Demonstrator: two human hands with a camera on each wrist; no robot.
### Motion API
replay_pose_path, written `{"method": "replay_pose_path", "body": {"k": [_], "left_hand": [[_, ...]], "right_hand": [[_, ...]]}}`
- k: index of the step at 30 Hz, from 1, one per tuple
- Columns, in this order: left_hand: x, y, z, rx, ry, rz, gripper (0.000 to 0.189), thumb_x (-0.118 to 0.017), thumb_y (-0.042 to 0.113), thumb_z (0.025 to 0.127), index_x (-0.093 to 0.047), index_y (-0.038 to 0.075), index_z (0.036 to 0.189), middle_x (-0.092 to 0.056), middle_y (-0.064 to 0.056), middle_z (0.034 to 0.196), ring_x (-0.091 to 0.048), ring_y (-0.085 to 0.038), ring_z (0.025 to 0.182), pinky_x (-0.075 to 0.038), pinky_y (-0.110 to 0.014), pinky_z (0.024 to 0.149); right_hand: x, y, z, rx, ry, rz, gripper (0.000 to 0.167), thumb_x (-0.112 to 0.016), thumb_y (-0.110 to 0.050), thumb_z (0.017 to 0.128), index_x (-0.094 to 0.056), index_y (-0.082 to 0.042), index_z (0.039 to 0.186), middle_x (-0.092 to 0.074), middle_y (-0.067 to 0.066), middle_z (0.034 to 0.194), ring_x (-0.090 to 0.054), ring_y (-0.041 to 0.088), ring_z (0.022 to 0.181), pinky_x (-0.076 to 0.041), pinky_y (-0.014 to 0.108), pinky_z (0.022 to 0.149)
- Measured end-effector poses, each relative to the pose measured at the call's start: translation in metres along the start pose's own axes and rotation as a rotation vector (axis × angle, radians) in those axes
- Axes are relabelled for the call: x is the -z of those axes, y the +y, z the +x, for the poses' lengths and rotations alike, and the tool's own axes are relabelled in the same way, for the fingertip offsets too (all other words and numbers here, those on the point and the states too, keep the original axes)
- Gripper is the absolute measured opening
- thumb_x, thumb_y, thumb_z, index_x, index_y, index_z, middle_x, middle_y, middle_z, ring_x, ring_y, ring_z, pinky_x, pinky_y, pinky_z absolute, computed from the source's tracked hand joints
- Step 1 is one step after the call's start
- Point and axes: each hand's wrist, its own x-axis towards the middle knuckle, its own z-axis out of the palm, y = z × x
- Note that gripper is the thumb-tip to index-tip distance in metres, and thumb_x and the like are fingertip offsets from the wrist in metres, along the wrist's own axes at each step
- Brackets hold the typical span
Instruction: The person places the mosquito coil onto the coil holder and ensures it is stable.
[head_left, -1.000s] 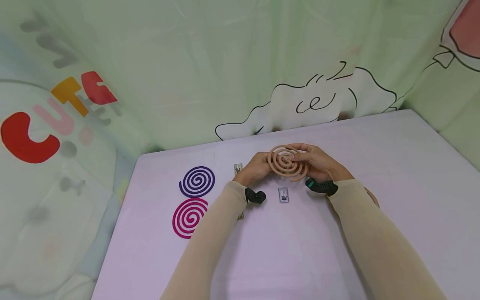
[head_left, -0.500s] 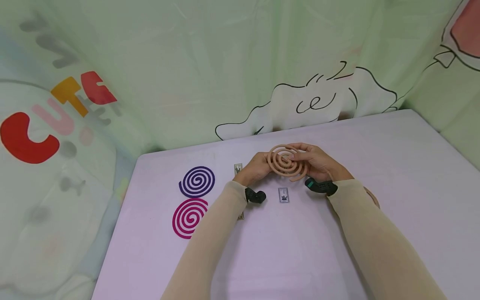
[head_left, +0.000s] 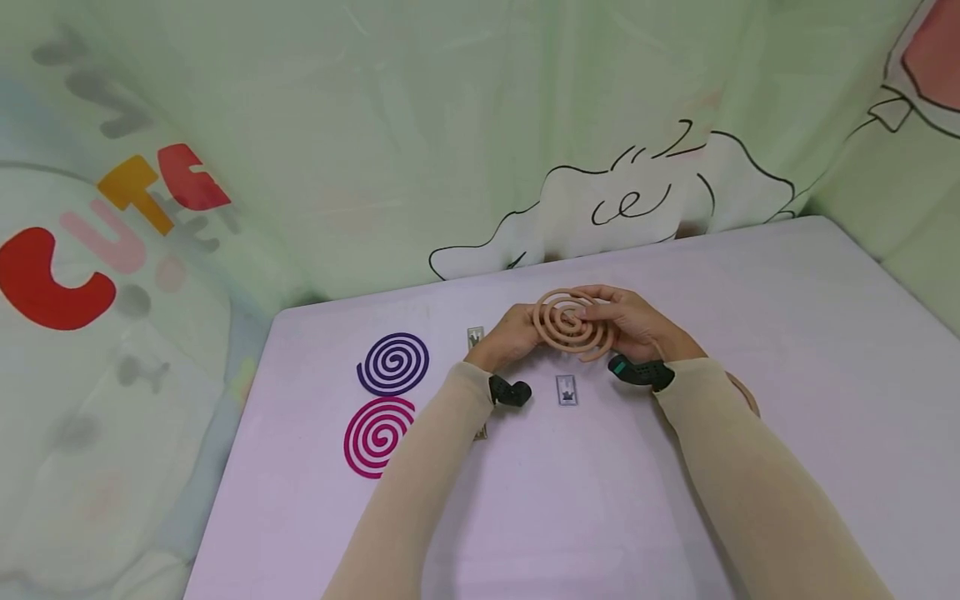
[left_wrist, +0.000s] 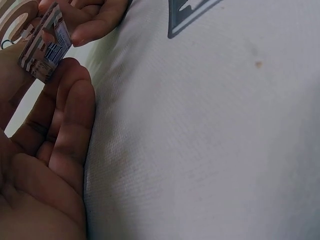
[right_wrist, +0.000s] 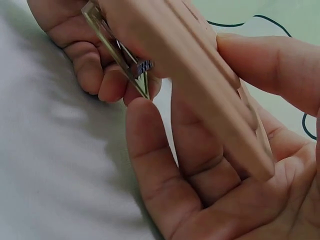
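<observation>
Both hands hold a tan mosquito coil above the far middle of the table. My right hand pinches it, thumb on its upper face and fingers beneath, as the right wrist view shows. My left hand is at the coil's left side. In the left wrist view a small shiny metal coil stand sits between its thumb and curled fingers. The right wrist view shows this stand under the coil, its bent tongue raised, with a right fingertip at its end. Whether the tongue touches the coil is hidden.
Left of the hands lie a purple coil and a magenta coil, the latter partly behind the left sleeve. Small metal stands lie nearby, two partly hidden by the left arm. Another tan coil shows behind the right sleeve.
The hands and the coil have stayed in nearly the same place and pose; only a slight shift of the head view shows.
</observation>
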Motion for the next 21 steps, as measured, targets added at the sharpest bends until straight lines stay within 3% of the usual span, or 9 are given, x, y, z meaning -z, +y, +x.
{"method": "replay_pose_path", "body": {"k": [12, 21], "left_hand": [[-0.0004, 0.0005, 0.0010, 0.008, 0.014, 0.020, 0.017, -0.069, 0.013, 0.101, -0.078, 0.002, 0.110, -0.070, -0.002, 0.094, -0.054, -0.008, 0.082, -0.042, -0.020, 0.076], [-0.0021, -0.0032, 0.0010, 0.017, 0.034, 0.031, 0.018, -0.069, 0.011, 0.100, -0.078, 0.003, 0.113, -0.073, -0.007, 0.104, -0.054, -0.009, 0.080, -0.043, -0.020, 0.075]], "right_hand": [[0.0018, -0.0004, 0.0030, -0.011, 0.013, -0.030, 0.041, -0.061, 0.000, 0.103, -0.047, -0.005, 0.142, -0.073, 0.004, 0.108, -0.074, 0.013, 0.089, -0.062, 0.026, 0.072], [0.0005, 0.0012, 0.0023, -0.016, 0.029, -0.037, 0.037, -0.061, 0.000, 0.103, -0.050, -0.006, 0.138, -0.074, 0.002, 0.107, -0.073, 0.012, 0.089, -0.061, 0.025, 0.072]]}}
